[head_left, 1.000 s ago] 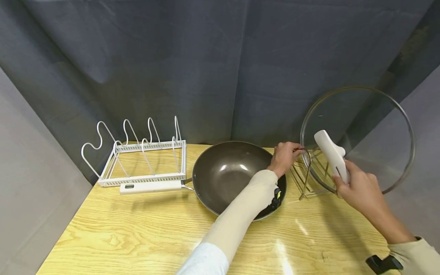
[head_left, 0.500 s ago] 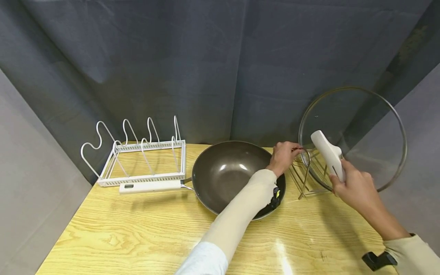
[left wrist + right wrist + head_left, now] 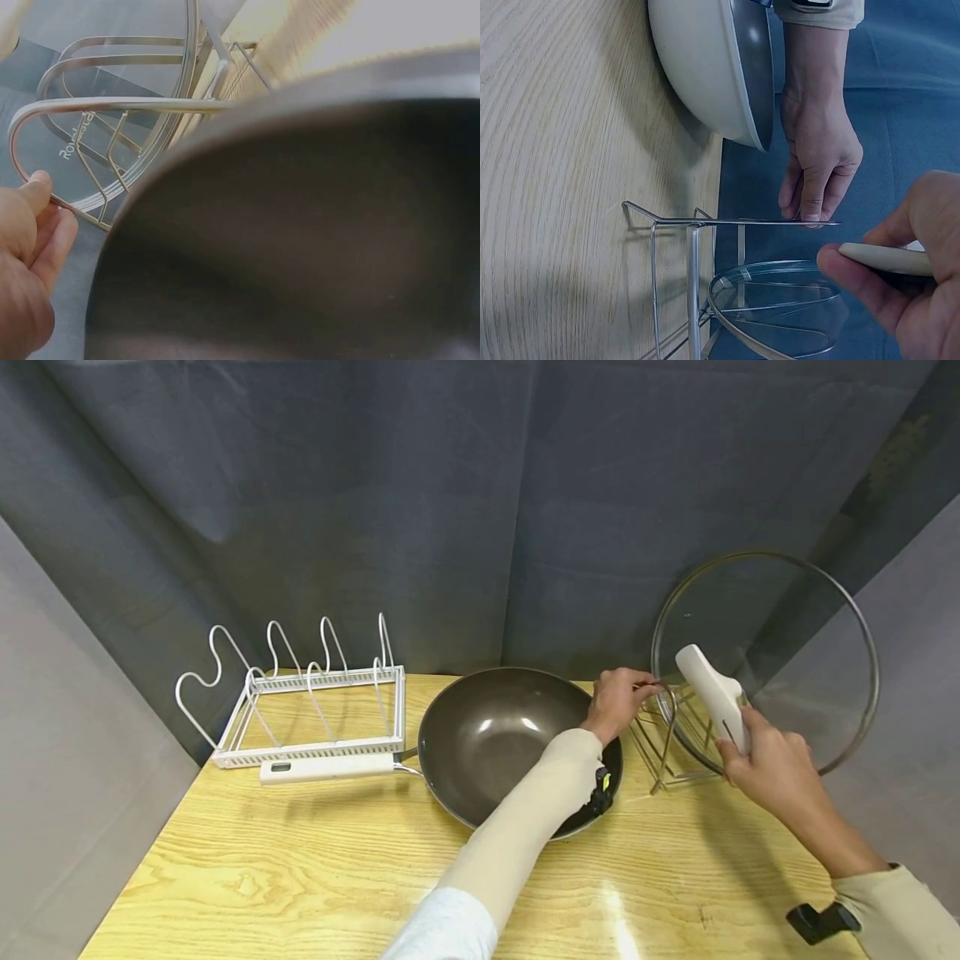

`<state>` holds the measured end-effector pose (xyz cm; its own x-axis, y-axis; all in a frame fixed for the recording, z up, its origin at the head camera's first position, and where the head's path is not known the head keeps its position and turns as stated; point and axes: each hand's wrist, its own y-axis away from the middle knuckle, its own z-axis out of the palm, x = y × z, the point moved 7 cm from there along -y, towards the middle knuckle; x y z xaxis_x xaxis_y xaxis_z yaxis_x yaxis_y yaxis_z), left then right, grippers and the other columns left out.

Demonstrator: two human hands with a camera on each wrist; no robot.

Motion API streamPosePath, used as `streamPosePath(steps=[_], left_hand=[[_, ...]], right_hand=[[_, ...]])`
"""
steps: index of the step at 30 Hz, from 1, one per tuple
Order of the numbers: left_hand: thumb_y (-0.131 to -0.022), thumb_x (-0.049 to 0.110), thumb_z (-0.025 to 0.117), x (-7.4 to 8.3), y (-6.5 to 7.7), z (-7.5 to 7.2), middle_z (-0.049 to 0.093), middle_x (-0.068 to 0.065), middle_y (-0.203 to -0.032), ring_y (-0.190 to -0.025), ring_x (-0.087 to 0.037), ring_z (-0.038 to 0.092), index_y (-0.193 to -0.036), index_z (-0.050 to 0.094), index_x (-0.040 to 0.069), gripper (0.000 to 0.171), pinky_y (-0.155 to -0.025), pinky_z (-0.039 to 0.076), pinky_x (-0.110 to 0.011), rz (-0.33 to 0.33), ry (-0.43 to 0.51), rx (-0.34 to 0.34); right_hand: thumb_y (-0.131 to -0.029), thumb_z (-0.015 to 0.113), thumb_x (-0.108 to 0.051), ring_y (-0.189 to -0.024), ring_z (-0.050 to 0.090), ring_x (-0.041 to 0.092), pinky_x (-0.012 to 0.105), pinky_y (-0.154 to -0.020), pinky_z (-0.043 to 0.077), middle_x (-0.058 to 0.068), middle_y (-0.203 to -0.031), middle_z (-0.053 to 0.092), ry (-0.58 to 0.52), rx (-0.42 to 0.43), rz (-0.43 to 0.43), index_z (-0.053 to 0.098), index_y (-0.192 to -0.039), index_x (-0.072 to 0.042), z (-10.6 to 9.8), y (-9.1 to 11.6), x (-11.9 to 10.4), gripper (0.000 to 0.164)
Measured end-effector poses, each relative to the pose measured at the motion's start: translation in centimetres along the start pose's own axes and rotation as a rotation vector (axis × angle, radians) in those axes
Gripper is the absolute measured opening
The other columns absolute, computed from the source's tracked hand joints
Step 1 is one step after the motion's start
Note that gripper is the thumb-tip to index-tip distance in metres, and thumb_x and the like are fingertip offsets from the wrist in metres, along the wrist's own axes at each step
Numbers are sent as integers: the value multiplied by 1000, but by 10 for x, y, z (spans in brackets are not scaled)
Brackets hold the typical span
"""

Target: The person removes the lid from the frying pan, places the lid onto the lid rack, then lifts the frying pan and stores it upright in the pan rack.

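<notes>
- By the left hand (image 3: pixel 618 702), a wire rack (image 3: pixel 664 752) is pinched.
- By the right hand (image 3: pixel 776 770), the white handle (image 3: pixel 712 696) of the glass lid (image 3: pixel 795 635) is gripped.
- The lid is held on edge at the rack beside the wok (image 3: pixel 495 743).

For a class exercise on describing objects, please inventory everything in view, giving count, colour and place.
Table: one, light wood, under everything
Curtain: one, dark blue-grey, behind
Side panels: two, pale grey, far left and right
Slotted rack: one, white, back left
Wok: one, dark inside, cream outside, centre
Wok handle: one, white, pointing left
Wire rack: one, metallic, right of wok
Lid: one, clear with metal rim, at wire rack
Lid handle: one, white, on lid
Sleeves: two, beige, on forearms
Wrist devices: two, mostly black, on wrists
Left hand: one, pinching wire rack
Right hand: one, gripping lid handle
</notes>
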<state>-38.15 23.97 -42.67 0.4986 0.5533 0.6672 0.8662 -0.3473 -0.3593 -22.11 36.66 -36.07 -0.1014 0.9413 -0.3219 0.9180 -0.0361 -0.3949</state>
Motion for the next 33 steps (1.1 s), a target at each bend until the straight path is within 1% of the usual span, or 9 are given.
streamPosePath(steps=[3,10,15,18,21,29,33], left_hand=[[-95,39,67,0,0,0,77,15,-106,-85,7,64,-109,81,28,23,-67,45,-9,-2,11,-1],[-95,36,68,1,0,-2,77,14,-107,-88,7,65,-109,81,26,21,-68,45,-9,2,12,3],[-95,35,69,1,-1,-2,77,14,-104,-83,7,62,-106,82,26,19,-68,44,-9,-2,9,0],[-95,34,70,1,0,-1,77,14,-102,-78,7,60,-106,82,25,18,-65,43,-10,-8,22,-5],[-95,33,70,1,0,-2,77,14,-103,-78,7,59,-107,82,25,18,-66,43,-10,-7,15,-7],[-97,36,67,2,1,-2,77,14,-105,-82,6,61,-109,81,27,20,-67,43,-10,8,-23,-5],[-97,35,67,2,1,-2,77,13,-103,-76,5,59,-108,81,26,20,-63,41,-10,13,-16,-3]], right_hand=[[-91,68,-12,-56,54,37,45,-47,36,25,-74,61,5,0,-3,53,-118,10,0,-1,0,38],[-91,67,-11,-57,54,40,50,-48,37,27,-75,61,9,-2,-4,53,-115,10,3,-2,1,35],[-91,66,-11,-58,55,42,55,-50,39,30,-78,61,7,-7,-6,52,-120,13,5,-2,1,41],[-90,67,-10,-58,55,42,56,-49,39,31,-77,61,7,-1,-12,52,-120,14,5,-2,2,41],[-90,67,-10,-57,55,42,56,-49,39,31,-77,61,9,1,-15,52,-120,14,4,-2,2,41],[-91,67,-12,-60,57,43,58,-53,41,34,-82,62,9,-31,2,51,-128,15,8,-2,1,48],[-91,67,-11,-61,57,44,60,-54,41,35,-83,62,12,-22,-7,51,-127,15,9,-2,0,47]])
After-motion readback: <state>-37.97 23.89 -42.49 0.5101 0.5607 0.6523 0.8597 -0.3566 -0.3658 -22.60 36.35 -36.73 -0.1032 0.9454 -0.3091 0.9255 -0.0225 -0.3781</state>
